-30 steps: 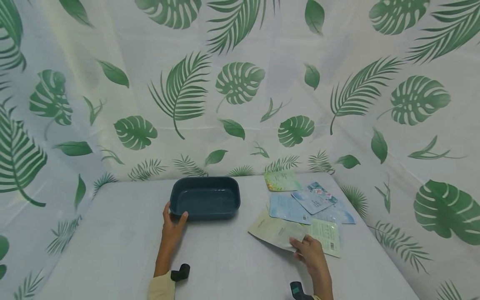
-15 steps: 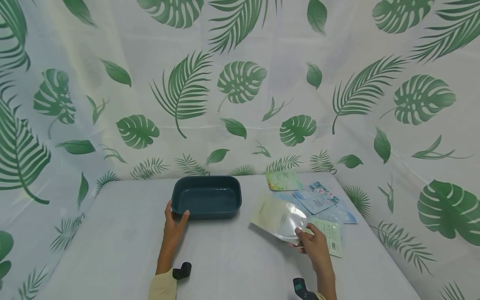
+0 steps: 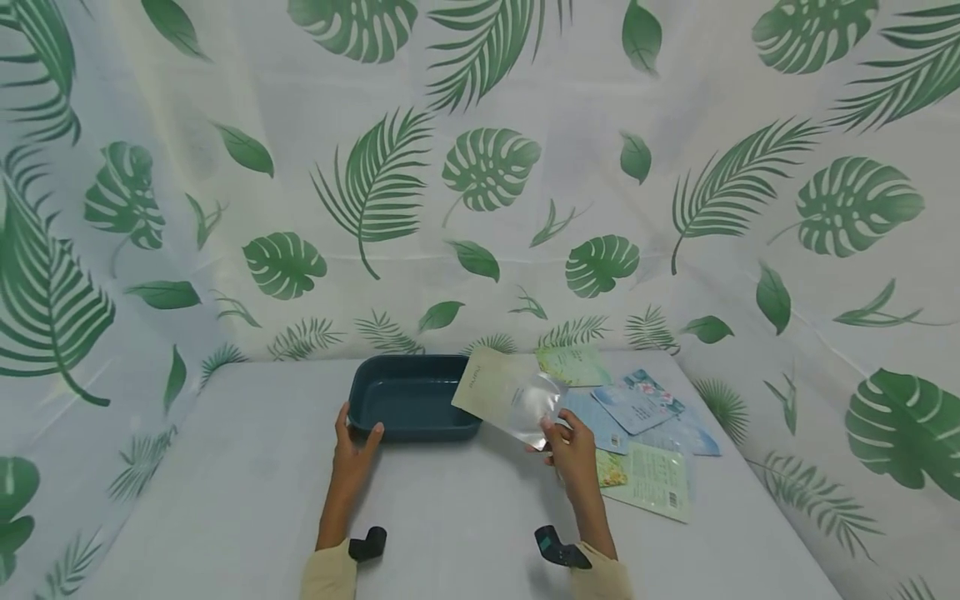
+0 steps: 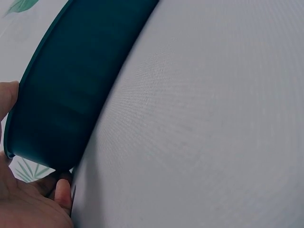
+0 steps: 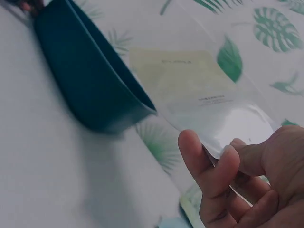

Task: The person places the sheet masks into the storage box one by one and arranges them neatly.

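a person's right hand (image 3: 572,450) pinches the near end of a pale, shiny packet (image 3: 491,387), raised at the center of the frame, where its far end overlaps the right end of a dark blue tray (image 3: 416,434) in the head view. at center left, the left hand (image 3: 351,462) grips the tray's lower left corner, thumb at the front. good handling here likely means a firm pinch, the thin packet brought fully over the opening and lowered flat, clear of the rim, with the tray held steady. the count: two hands, two black wrist devices (image 3: 368,546), one tray, one raised packet; at right on the white surface (image 3: 450,517), at least five other packets (image 3: 656,483) lie overlapping, too layered for an exact tally.
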### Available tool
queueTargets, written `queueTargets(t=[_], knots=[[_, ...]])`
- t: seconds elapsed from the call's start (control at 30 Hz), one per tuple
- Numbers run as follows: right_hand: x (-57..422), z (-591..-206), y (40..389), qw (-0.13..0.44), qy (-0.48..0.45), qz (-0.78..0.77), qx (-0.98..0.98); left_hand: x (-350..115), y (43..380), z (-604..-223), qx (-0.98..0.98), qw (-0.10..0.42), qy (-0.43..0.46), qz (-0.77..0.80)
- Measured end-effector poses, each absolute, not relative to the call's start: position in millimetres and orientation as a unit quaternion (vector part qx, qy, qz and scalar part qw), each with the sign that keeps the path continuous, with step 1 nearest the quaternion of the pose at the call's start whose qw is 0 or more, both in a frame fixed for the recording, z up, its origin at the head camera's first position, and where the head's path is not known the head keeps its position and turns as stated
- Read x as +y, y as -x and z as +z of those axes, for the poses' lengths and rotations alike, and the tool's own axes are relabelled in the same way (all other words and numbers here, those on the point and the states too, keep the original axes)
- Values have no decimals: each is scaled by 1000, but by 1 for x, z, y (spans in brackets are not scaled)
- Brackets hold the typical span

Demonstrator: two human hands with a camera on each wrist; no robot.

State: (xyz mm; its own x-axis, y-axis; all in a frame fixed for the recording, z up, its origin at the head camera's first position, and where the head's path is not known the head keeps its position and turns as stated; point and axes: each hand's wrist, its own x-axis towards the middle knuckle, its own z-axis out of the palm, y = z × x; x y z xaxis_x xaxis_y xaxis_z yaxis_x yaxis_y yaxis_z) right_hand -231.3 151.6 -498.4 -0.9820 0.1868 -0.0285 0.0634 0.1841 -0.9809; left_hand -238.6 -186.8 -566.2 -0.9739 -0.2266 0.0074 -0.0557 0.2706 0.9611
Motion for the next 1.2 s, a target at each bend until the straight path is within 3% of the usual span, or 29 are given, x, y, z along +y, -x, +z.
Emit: queueTargets(t=[0.33,0.63,1.2], knots=[[99,-494,259,28,29,592,-805,-186,240,-568,-795,75,-89,-595],[69,-491,264,59,-9,550,-833,-186,240,-565,-798,79,-86,-591],[35,-500,267,76,18,529,-845,-185,240,-570,-802,88,-87,-585]])
